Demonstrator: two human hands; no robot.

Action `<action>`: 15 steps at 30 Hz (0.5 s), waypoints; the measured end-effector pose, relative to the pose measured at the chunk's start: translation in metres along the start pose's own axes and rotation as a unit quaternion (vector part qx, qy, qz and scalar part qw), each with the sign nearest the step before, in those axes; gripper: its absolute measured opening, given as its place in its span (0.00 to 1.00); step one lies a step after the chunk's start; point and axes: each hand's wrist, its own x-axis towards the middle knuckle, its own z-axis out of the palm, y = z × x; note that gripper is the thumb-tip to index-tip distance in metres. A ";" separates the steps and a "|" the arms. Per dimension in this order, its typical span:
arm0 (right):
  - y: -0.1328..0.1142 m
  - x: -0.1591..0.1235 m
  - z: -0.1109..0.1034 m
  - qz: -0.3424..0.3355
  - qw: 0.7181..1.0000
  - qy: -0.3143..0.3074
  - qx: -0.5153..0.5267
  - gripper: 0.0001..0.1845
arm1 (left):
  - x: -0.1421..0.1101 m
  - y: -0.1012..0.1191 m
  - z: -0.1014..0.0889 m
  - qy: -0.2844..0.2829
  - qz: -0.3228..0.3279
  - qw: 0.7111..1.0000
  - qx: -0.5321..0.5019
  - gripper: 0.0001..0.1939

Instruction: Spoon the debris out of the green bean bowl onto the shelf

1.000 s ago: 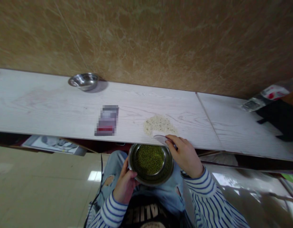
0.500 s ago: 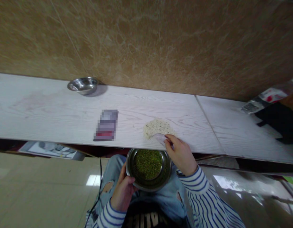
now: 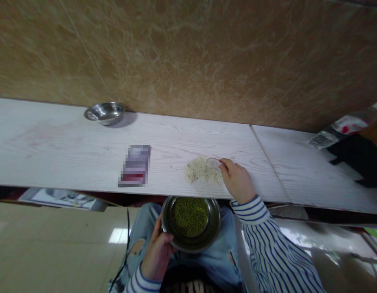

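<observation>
My left hand [image 3: 158, 246] grips the left rim of a steel bowl [image 3: 215, 236], thumb on top. Small green beans [image 3: 190, 215], like mung beans, lie inside it. The bowl is over my lap, against the counter's front edge. Above it on the counter lies a flat heap of pale grains [image 3: 200, 171], like rice, mixed with dark specks. At the heap's right side, my right hand [image 3: 239, 179] pinches a thin, see-through curved piece [image 3: 215, 159] between thumb and fingers. The piece reaches over the far right part of the heap; its exact kind is unclear.
A second steel bowl [image 3: 105, 114] stands by the wall at the back left. A blurred-out flat rectangular object [image 3: 135, 166] lies left of the heap. Plastic packaging [image 3: 335, 132] and a black item [image 3: 359, 156] are at the right. A dark cable [image 3: 127, 236] hangs at my left.
My right hand has moved away from me, carrying the thin piece from the heap's near edge to its far right part. The heap's near edge now curves inward. My left hand keeps the bowl.
</observation>
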 end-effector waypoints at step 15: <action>-0.005 -0.007 0.003 -0.068 0.994 -0.040 0.072 0.14 | 0.000 0.000 -0.002 0.004 -0.004 1.000 0.014 0.41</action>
